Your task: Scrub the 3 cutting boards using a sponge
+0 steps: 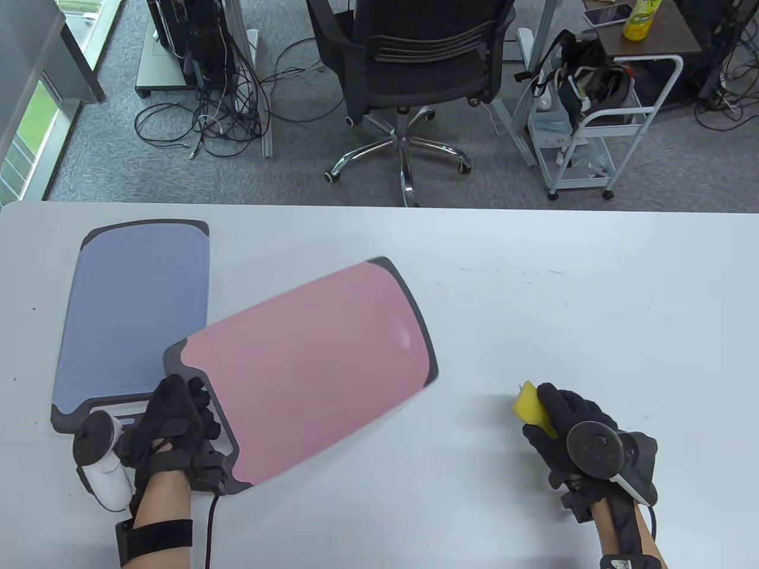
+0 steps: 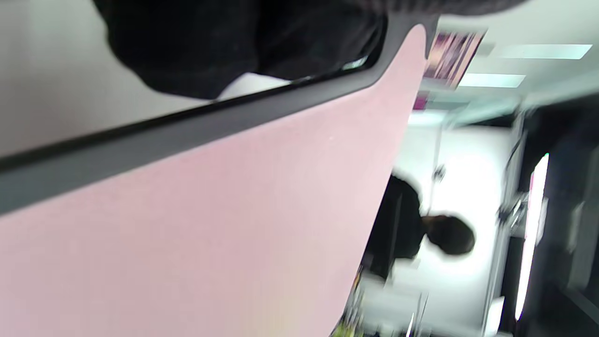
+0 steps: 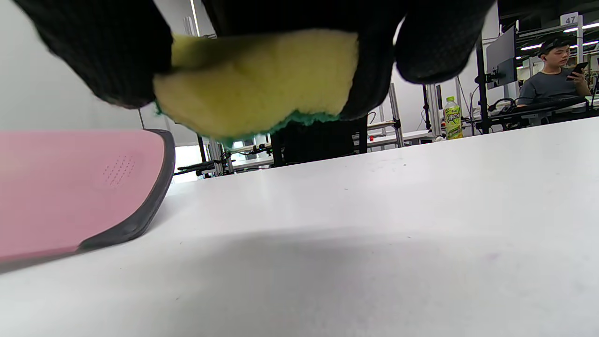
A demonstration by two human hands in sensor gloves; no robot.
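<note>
The left hand [image 1: 178, 424] had its grip curled round the dark handle end of the pink cutting board [image 1: 308, 361], fingers hooked through the handle slot at the board's near-left corner. The board sat at an angle, its far-right end pointing away across the counter [image 1: 563, 296]; the right wrist view showed that end raised off the surface with a shadow beneath, so the board was being carried or swung rather than lying flat. Its left part overlapped the near-right corner of the blue cutting board [image 1: 136, 320], which lay flat to the far left. A third board could not be seen in any view. The right hand [image 1: 578, 438] had its grip closed on the yellow sponge [image 1: 532, 406], fingers and thumb pinching it from above, the green scouring face turned downward and held just clear of the counter. The sponge was well apart from the pink board, off to its right, with bare counter between them. Judging from this, the step in hand was positioning the pink board for scrubbing, not the scrubbing itself. The next move would call for setting the board down flat in front of the person, keeping the left grip on the handle to steady it, then bringing the sponge leftward onto the pink face with its green side pressed down.
</note>
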